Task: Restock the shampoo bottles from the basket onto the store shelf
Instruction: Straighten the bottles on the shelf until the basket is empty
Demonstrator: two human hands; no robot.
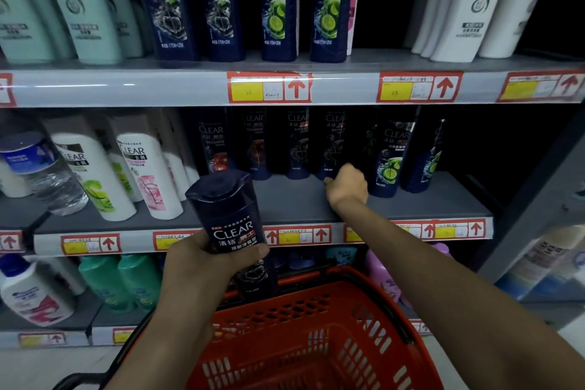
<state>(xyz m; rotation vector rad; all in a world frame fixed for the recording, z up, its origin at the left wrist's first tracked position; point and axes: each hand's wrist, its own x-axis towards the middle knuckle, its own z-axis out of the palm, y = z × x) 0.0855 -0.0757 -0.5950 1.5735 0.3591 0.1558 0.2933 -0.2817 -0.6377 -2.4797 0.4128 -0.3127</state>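
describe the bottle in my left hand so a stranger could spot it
Start at the red basket at the bottom. Just above its far rim, the left hand grips a dark navy CLEAR bottle. Unlike its shelved neighbours, it is held out in front of the middle shelf, cap towards the camera.

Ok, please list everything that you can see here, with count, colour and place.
held CLEAR bottle: one, dark blue, in left hand above basket.
upper CLEAR bottles: four, dark blue, top shelf.
middle CLEAR bottles: several, dark blue, middle shelf.
white CLEAR bottles: two in front, white, middle shelf left.
water bottle: one, clear, middle shelf far left.
green bottles: two, green, bottom shelf.
price tags: many, red and yellow, shelf edges.
basket: one, red, below.
left hand: grips held CLEAR bottle.
right hand: at a middle bottle's base.
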